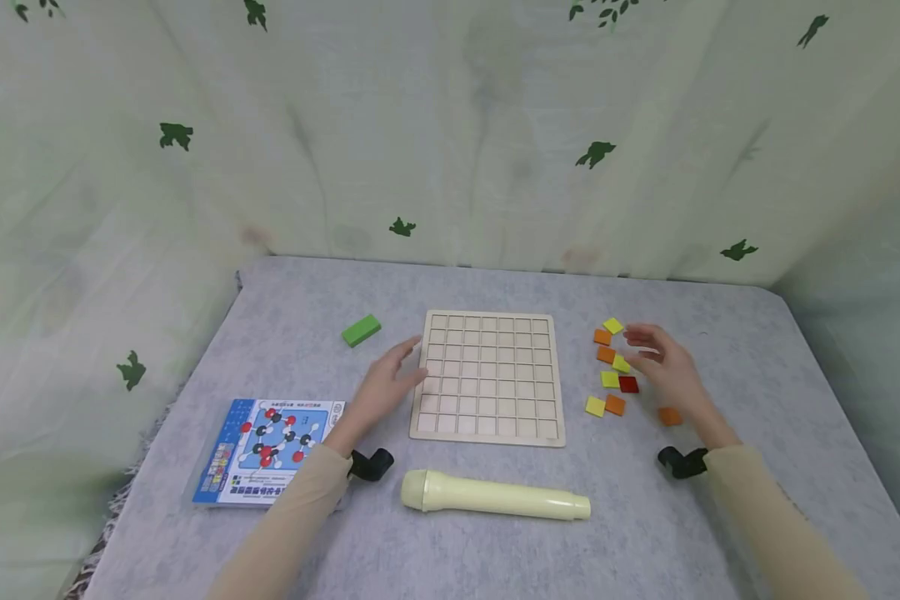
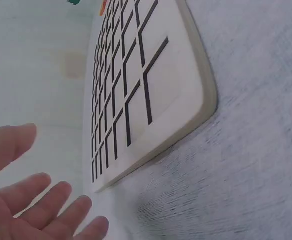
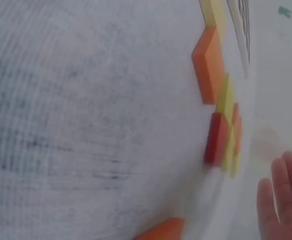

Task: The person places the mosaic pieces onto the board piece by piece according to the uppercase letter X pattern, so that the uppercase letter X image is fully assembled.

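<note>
A pale wooden grid board (image 1: 489, 377) lies flat in the middle of the grey table (image 1: 757, 333), its squares bare. My left hand (image 1: 390, 383) rests open by the board's left edge, fingers straight; in the left wrist view the fingers (image 2: 41, 210) hover beside the board (image 2: 150, 95). To the right lie several small square tiles: orange (image 1: 602, 337), yellow (image 1: 612, 325), red (image 1: 628, 384). Over them my right hand (image 1: 663, 362) hangs with relaxed fingers and holds nothing. The right wrist view shows the red tile (image 3: 214, 145), an orange tile (image 3: 209, 62) and fingertips (image 3: 280, 200).
A cream cylinder (image 1: 495, 497) lies near the front edge. A green block (image 1: 361, 330) sits left of the board. A blue booklet with a molecule picture (image 1: 273, 450) lies at front left. A lone orange tile (image 1: 670, 416) sits by my right wrist. Leaf-print cloth hangs behind.
</note>
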Demonstrator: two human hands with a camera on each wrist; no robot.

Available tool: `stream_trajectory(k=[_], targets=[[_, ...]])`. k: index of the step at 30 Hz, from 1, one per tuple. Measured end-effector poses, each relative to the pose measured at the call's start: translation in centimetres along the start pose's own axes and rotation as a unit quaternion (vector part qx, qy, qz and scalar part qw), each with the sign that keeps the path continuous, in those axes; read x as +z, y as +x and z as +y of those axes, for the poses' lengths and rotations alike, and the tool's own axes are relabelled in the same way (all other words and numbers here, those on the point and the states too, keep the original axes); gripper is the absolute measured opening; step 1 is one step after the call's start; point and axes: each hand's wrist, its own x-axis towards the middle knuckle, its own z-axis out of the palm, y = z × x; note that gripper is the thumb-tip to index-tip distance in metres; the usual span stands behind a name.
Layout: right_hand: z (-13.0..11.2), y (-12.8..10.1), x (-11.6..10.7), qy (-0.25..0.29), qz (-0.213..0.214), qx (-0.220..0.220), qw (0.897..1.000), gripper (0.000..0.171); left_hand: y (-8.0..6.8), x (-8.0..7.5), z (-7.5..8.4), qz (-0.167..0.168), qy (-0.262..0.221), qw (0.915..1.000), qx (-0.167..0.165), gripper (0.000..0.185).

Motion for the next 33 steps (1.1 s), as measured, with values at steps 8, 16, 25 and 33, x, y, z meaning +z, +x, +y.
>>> stream_trajectory(k=[8, 16, 25, 33], targets=[[1.6, 0.5, -0.1, 0.042, -0.020, 0.070, 0.996, 0.042, -0.5, 0.7, -1.2, -0.012, -0.013, 0.9989, -0.043, 0.059], [2.5, 1.3, 0.6, 0.003, -0.026, 0.080, 0.996, 0.038, -0.4, 1.7, -2.2, -0.013, 0.034, 0.9989, 0.029, 0.063], [1.9, 1.3, 0.9, -0.042, -0.022, 0.082, 0.995, 0.036, -0.6, 1.8, -1.8, -0.025, 0.073, 0.9960, 0.045, 0.061], [1.5, 1.4, 0.9, -0.075, -0.029, 0.085, 0.993, 0.033, -0.7, 1.6, -1.9, -0.026, 0.092, 0.9938, 0.058, 0.062]])
